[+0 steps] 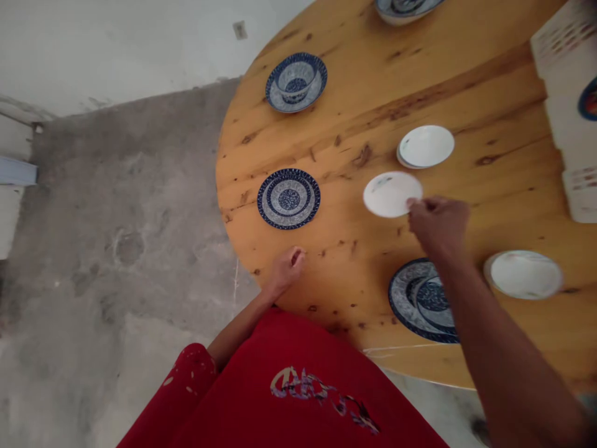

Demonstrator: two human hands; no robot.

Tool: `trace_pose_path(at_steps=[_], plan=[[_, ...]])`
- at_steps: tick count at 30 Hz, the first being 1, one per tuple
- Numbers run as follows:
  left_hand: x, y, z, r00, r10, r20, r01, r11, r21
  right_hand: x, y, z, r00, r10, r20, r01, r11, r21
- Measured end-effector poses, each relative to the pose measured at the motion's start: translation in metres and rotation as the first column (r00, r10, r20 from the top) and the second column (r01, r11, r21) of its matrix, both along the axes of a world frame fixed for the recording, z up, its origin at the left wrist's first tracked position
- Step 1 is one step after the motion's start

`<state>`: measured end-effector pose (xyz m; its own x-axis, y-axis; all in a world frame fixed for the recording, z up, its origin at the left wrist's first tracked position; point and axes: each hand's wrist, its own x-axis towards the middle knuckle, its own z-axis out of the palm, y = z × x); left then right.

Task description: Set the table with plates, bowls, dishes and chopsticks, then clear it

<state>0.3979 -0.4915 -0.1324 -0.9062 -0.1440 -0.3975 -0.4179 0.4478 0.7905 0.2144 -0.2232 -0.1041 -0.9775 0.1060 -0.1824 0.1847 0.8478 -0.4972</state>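
Observation:
Above the table, my right hand [438, 224] pinches the right rim of a small white plate [392, 194] marked with a faint design. Just behind that plate sits a stack of white plates [426, 146]. My left hand [286, 267] rests near the table's edge, fingers curled closed, with nothing seen in it. A blue-patterned plate [289, 199] lies beyond the left hand, apart from it. Under my right forearm, partly hidden, is another blue-patterned plate [402, 298] with a bowl [431, 295] on it. More white plates [526, 274] are stacked to the right of the forearm.
The round wooden table [345, 249] fills the right side. A blue-patterned bowl [296, 81] stands on a plate at the far left, and another bowl [405, 9] at the back. A white patterned cloth or sheet [571, 112] lies at right. Concrete floor [153, 218] surrounds the table.

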Motion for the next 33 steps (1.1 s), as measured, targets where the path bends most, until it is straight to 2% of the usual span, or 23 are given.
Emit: trace_pose_path(at_steps=[4, 8, 13, 17, 21, 28, 33], plan=[[0.003, 0.003, -0.005, 0.994, 0.098, 0.048, -0.099, 0.994, 0.036, 0.064, -0.034, -0.012, 0.991, 0.042, 0.124, -0.023, 0.988, -0.151], [-0.001, 0.011, -0.004, 0.995, 0.092, 0.043, -0.093, 0.995, 0.040, 0.091, -0.056, -0.026, 0.984, 0.076, 0.159, -0.048, 0.984, -0.171], [-0.011, 0.018, -0.001, 0.997, 0.066, 0.033, -0.068, 0.997, 0.042, 0.094, -0.069, -0.037, 0.986, 0.103, 0.128, -0.082, 0.984, -0.159], [-0.020, 0.020, -0.010, 0.997, 0.079, 0.017, -0.080, 0.995, 0.062, 0.094, -0.074, -0.041, 0.984, 0.120, 0.128, -0.100, 0.983, -0.156], [-0.026, 0.022, -0.015, 0.996, 0.085, 0.026, -0.087, 0.994, 0.073, 0.096, -0.075, -0.041, 0.980, 0.119, 0.161, -0.095, 0.984, -0.154], [-0.032, 0.026, -0.013, 0.999, 0.034, 0.023, -0.036, 0.997, 0.072, 0.098, -0.075, -0.038, 0.979, 0.129, 0.159, -0.110, 0.986, -0.124], [-0.035, 0.025, -0.014, 0.999, 0.013, 0.050, -0.015, 0.999, 0.030, 0.098, -0.076, -0.041, 0.974, 0.141, 0.175, -0.125, 0.987, -0.101]])
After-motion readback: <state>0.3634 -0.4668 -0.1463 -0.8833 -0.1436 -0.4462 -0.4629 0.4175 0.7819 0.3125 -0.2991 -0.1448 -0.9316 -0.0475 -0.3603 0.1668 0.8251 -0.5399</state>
